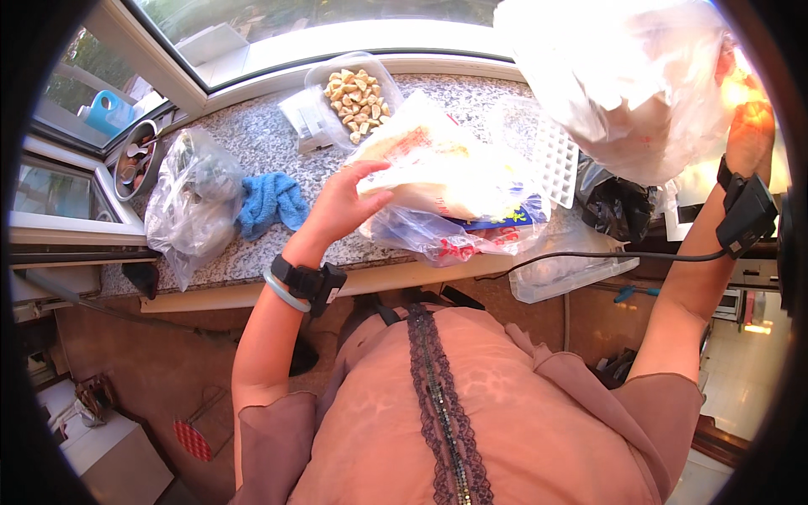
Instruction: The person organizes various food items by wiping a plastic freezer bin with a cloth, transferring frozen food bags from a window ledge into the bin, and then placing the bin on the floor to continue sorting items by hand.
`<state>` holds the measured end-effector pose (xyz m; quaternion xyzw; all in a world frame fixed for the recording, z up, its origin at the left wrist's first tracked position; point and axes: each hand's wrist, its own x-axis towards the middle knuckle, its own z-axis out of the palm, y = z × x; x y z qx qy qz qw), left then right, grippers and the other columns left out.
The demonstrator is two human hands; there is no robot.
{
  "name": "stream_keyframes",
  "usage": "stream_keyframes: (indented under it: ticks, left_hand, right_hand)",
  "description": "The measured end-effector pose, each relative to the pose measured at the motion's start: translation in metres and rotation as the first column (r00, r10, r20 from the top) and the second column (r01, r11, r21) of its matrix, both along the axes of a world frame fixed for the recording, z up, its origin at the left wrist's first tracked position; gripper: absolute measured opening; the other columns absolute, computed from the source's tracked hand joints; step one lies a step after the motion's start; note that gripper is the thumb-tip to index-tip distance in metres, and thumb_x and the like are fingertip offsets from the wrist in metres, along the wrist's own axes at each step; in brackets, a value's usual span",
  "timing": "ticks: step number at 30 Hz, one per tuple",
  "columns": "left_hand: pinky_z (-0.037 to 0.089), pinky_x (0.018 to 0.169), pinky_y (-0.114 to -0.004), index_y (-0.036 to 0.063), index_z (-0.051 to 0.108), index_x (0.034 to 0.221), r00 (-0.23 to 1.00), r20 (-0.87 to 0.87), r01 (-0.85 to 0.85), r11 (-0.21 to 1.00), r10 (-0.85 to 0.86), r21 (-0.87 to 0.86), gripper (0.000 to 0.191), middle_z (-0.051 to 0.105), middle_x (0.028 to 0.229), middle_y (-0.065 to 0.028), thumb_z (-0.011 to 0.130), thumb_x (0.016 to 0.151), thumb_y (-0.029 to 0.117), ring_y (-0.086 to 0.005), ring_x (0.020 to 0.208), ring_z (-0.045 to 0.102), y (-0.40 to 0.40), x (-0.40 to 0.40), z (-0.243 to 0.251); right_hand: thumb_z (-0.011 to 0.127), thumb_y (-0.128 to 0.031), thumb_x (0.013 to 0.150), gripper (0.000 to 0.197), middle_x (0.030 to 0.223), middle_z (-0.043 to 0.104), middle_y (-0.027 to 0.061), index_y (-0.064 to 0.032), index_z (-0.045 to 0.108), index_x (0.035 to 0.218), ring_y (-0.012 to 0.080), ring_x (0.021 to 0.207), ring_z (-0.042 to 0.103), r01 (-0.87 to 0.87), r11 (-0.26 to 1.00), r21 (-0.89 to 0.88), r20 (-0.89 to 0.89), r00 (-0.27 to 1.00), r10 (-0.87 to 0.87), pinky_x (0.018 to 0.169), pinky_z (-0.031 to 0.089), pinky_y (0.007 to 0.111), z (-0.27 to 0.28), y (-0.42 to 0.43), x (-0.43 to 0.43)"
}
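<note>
My left hand point(344, 205) is at the near-left edge of a pile of printed plastic bags point(435, 183) on the granite counter. Its thumb and fingers are spread, with nothing seen between them; whether the fingertips touch the plastic is hard to tell. At the upper right, my right hand point(748, 110) grips the side of a large whitish plastic bag point(625, 95), held up above the counter. Glare washes out much of this bag and my right fingers, and its contents cannot be made out. Beneath it are a white ice-cube tray point(557, 161) and a black plastic bag point(615, 199).
A clear tub of pale brown chunks point(356, 101) stands by the window. Leftward lie a blue cloth point(273, 201), a filled clear bag point(192, 189) and a metal bowl point(139, 161) with spoons. A clear plastic container point(571, 271) overhangs the counter's front edge; a black cable point(625, 254) crosses above it.
</note>
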<state>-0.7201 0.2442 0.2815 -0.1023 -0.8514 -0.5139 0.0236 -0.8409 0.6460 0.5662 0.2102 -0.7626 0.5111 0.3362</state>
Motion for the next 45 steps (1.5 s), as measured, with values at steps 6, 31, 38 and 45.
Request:
stream_keyframes:
  ticks: [6, 31, 38, 45]
  left_hand:
    - [0.045, 0.074, -0.033, 0.0025, 0.057, 0.099, 0.986, 0.012, 0.165, 0.977, -0.165, -0.138, 0.036, 0.06, 0.086, -0.0173, 0.062, 0.064, 0.008, -0.0282, 0.082, 0.058, 0.034, -0.009, -0.007]
    - [0.044, 0.075, -0.024, 0.0041, 0.051, 0.088, 0.978, -0.124, -0.014, 0.642, 0.169, 0.766, 0.008, 0.058, 0.088, -0.0046, 0.054, 0.081, 0.0, -0.0113, 0.082, 0.056, -0.021, 0.001, 0.146]
    - [0.039, 0.09, -0.034, -0.0004, 0.04, 0.116, 0.996, -0.007, 0.053, 0.496, -0.094, 0.867, 0.04, 0.05, 0.112, -0.0111, 0.052, 0.083, 0.02, -0.0204, 0.102, 0.05, -0.027, 0.001, 0.127]
    - [0.041, 0.082, -0.029, -0.0032, 0.045, 0.111, 0.992, 0.126, -0.099, 0.761, 0.023, 0.641, 0.055, 0.057, 0.102, -0.0085, 0.073, 0.066, 0.015, -0.0153, 0.095, 0.053, -0.024, 0.011, 0.106]
  right_hand:
    - [0.051, -0.018, 0.081, 0.027, 0.085, 0.06, 0.0038, -0.0045, 0.055, 0.103, 0.0085, 0.067, 0.053, 0.137, 0.913, -0.385, 0.378, 0.926, 0.02, 0.055, 0.039, 0.017, -0.046, 0.019, -0.015]
    - [0.069, -0.032, 0.066, 0.072, 0.122, 0.044, 0.0142, 0.0005, 0.038, 0.123, 0.0231, 0.109, 0.044, -0.646, 0.695, 0.315, 0.597, 0.704, 0.383, 0.091, 0.035, 0.033, -0.125, -0.085, -0.004]
    - [0.072, -0.023, 0.069, 0.038, 0.089, 0.061, 0.0058, 0.0011, 0.059, 0.096, 0.0117, 0.081, 0.056, -0.67, 0.598, -0.439, 0.525, 0.349, 0.776, 0.073, 0.045, 0.024, -0.15, -0.148, 0.038]
    - [0.065, -0.01, 0.075, 0.032, 0.091, 0.062, 0.0034, 0.0003, 0.056, 0.103, 0.0082, 0.082, 0.056, -0.73, 0.527, -0.435, 0.435, 0.342, 0.833, 0.074, 0.046, 0.024, -0.153, -0.17, 0.06]
